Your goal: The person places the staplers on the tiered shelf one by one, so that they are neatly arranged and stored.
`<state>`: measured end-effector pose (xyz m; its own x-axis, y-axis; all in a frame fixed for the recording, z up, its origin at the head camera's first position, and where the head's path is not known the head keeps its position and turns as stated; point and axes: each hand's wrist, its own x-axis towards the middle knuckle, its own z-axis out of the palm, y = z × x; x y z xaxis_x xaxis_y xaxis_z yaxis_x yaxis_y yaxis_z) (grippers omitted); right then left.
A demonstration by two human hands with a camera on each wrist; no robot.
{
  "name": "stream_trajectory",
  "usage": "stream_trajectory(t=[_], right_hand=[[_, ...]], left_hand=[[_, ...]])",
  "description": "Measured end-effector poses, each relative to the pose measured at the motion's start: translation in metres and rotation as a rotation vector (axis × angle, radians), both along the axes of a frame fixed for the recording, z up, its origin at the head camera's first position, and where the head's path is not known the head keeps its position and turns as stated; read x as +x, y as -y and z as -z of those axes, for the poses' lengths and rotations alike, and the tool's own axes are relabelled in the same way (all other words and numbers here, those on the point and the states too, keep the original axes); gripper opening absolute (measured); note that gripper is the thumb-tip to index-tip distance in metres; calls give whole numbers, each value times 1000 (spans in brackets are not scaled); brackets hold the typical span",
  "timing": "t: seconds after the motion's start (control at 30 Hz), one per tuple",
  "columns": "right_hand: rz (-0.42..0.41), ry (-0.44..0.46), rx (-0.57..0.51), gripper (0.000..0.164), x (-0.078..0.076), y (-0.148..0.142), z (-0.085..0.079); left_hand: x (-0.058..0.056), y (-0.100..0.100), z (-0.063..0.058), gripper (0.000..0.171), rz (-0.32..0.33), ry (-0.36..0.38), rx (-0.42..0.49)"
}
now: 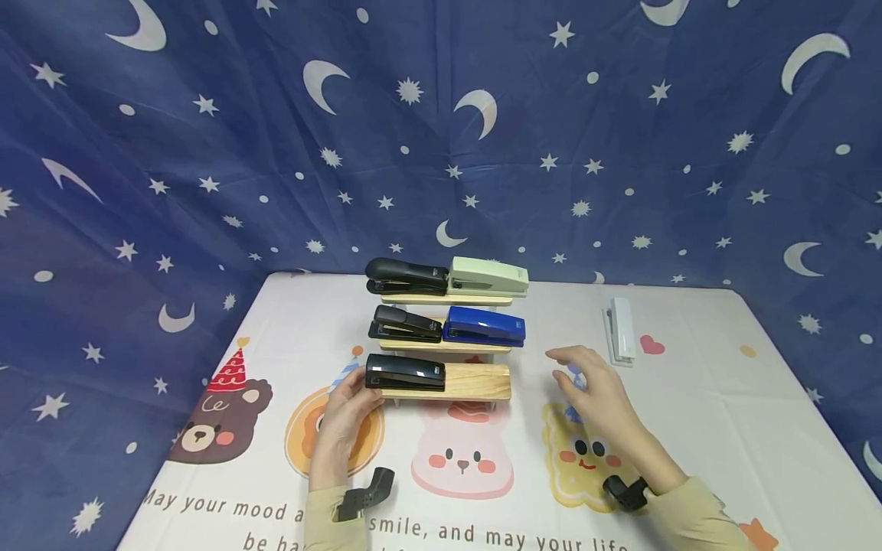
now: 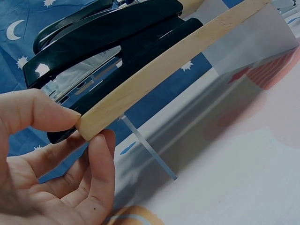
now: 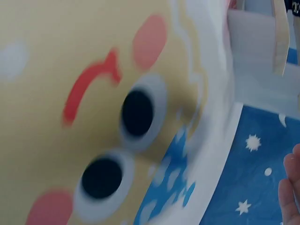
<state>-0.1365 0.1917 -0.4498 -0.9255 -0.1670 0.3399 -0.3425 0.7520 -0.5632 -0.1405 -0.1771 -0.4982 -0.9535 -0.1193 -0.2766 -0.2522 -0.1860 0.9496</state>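
Note:
A tiered rack with wooden shelves [image 1: 478,383] holds several staplers. On its lowest shelf a black stapler [image 1: 405,372] occupies the left half, with bare wood to its right. My left hand [image 1: 347,413] pinches that shelf's left end, thumb at the top edge beside the stapler's base and fingers underneath, as the left wrist view shows. A white stapler [image 1: 622,330] lies on the table at the right. Between it and the rack hovers my right hand [image 1: 598,392], fingers loosely bent and holding nothing; only its fingertips [image 3: 293,173] enter the right wrist view.
Higher up the rack sit a blue stapler [image 1: 485,326], a smaller black stapler [image 1: 405,323], a pale green stapler [image 1: 488,276] and a long black stapler [image 1: 406,276]. A cartoon-printed cloth [image 1: 248,482] covers the table. Behind hangs a blue star-patterned curtain [image 1: 441,184].

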Motion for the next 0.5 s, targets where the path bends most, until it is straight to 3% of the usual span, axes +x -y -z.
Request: stream_trajectory(t=[0.33, 0.5], right_hand=[[50, 61, -15, 31, 1, -30, 2], [93, 26, -8, 31, -2, -45, 5]], left_hand=[[0, 0, 0, 53, -4, -11, 10], [0, 0, 0, 53, 0, -12, 16]])
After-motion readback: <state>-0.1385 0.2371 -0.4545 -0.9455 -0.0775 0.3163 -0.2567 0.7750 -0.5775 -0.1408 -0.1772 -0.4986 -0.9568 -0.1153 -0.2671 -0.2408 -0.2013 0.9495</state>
